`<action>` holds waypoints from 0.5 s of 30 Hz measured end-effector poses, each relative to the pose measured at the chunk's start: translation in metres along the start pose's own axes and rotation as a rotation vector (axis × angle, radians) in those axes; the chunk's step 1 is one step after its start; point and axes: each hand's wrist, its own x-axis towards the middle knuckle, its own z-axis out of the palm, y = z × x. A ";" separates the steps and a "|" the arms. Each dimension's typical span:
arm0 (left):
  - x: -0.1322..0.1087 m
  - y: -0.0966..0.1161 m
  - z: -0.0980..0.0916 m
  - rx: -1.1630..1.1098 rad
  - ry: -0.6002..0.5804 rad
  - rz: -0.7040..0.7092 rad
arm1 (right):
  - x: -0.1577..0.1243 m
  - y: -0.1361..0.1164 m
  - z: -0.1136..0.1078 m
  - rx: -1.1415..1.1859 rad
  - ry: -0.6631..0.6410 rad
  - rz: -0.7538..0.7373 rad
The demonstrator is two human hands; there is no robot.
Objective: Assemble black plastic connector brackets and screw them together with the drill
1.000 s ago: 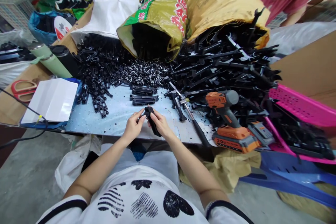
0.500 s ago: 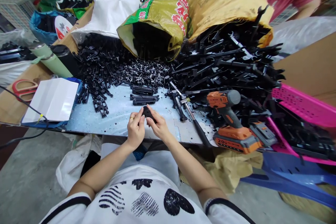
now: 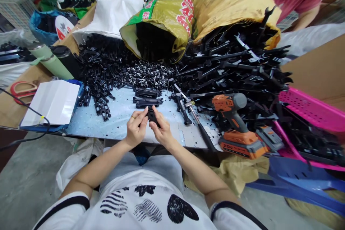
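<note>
Holding 1 small black part (image 3: 152, 115) between both hands, just inside the front edge of the table (image 3: 107, 125), near the middle of that edge. Impossible to tell whether resting on the surface or lifted clear. Pinching the part's left side with thumb and fingertips of the left hand (image 3: 136, 129); grasping its right side with thumb and fingers of the right hand (image 3: 162, 131). Just beyond the fingertips: 2 clusters of long black pieces (image 3: 147, 101), lying parallel to the front edge. Farther off, toward the back edge: 1 heap of silver pins (image 3: 151, 75), before the mouth of 1 yellow-green sack (image 3: 167, 10). To the right of the hands, reaching the front edge: 1 long dark-handled tool (image 3: 199, 125). Nearer the front right corner: 1 orange-and-grey power drill (image 3: 238, 124), near 1 pink basket (image 3: 309, 109). At the front left corner: 1 creased white sheet (image 3: 51, 100), next to 1 pair of red-handled scissors (image 3: 23, 91).
</note>
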 end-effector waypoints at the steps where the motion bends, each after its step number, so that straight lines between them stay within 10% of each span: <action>1: 0.002 0.001 -0.001 -0.002 -0.005 0.010 | 0.001 -0.001 0.000 -0.003 0.004 -0.013; 15: 0.018 -0.015 -0.010 -0.170 -0.168 -0.029 | -0.008 0.004 0.015 -0.010 0.069 0.077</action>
